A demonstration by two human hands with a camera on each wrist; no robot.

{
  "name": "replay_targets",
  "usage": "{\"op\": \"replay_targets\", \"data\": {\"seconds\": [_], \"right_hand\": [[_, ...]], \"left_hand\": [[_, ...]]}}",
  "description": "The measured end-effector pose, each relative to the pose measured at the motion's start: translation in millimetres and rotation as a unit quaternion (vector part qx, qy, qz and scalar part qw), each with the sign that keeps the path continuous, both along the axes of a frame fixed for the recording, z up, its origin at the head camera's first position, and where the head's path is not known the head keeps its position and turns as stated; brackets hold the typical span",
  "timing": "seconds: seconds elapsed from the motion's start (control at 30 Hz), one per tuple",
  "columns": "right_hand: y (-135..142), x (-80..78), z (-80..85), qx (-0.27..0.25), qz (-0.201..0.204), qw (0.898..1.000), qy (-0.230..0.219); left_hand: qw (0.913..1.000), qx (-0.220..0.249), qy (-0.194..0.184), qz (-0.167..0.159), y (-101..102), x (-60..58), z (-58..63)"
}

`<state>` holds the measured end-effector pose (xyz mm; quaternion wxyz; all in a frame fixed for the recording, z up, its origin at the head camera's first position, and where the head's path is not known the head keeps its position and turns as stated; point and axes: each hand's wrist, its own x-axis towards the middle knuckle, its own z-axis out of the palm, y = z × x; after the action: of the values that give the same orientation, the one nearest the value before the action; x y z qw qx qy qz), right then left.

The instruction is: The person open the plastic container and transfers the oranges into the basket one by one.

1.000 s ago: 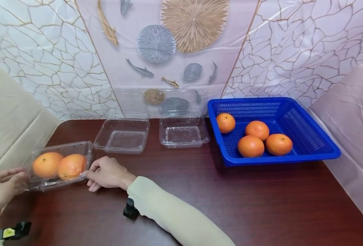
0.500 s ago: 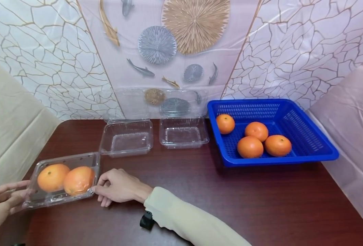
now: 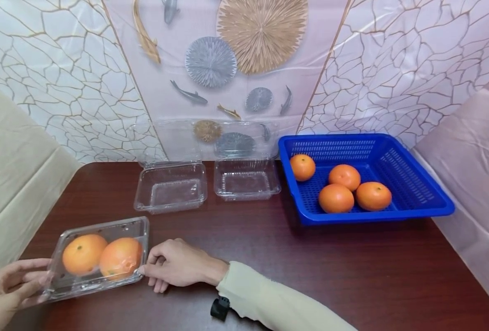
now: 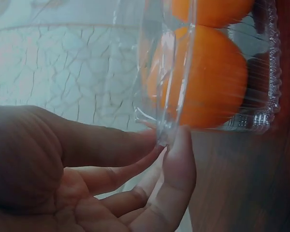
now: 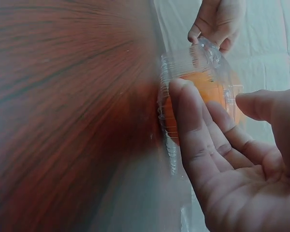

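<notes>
A closed clear plastic clamshell container (image 3: 95, 287) is at the front left in the head view, slightly tilted in line with the table. Two oranges sit side by side inside it, the left orange (image 3: 83, 255) and the right orange (image 3: 121, 258). My left hand (image 3: 16, 286) pinches its left front corner between thumb and index finger, as the left wrist view shows close up. At the right front corner, my right hand (image 3: 185, 263) holds the rim with thumb and fingertips; its lower fingers curl beneath the thumb.
Two open clear clamshells, the left clamshell (image 3: 174, 206) and the right clamshell (image 3: 248, 196), stand at the back with lids raised against the patterned wall sheet (image 3: 261, 37). A blue basket (image 3: 372, 216) with several oranges (image 3: 336, 198) is at the right on the dark wooden table (image 3: 294, 266).
Both hands have moved the closed clamshell rightward and toward the front edge. The left open clamshell at the back shifted slightly right in the first half second.
</notes>
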<state>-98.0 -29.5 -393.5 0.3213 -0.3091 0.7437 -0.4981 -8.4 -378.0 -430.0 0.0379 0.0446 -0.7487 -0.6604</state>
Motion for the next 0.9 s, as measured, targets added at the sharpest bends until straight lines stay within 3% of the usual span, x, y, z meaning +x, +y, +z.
{"op": "replay_targets", "data": {"seconds": [0.1,0.23,0.5,0.9], "right_hand": [[12,-0.3,-0.9,-0.008,-0.001,1.0,-0.01],[26,-3.8,-0.9,-0.013,-0.008,1.0,-0.016],[46,-15.9,-2.4,-0.019,-0.048,0.999,-0.005],[68,-25.8,-3.9,-0.028,-0.095,0.995,-0.004]], "left_hand": [[0.9974,-0.07,-0.014,-0.01,20,-1.6,13.1],[0.9801,-0.196,-0.032,-0.013,40,-6.5,25.2],[0.9645,-0.253,-0.074,-0.006,75,-27.7,40.3],[0.9645,-0.255,-0.067,0.007,108,-51.0,43.2]]}}
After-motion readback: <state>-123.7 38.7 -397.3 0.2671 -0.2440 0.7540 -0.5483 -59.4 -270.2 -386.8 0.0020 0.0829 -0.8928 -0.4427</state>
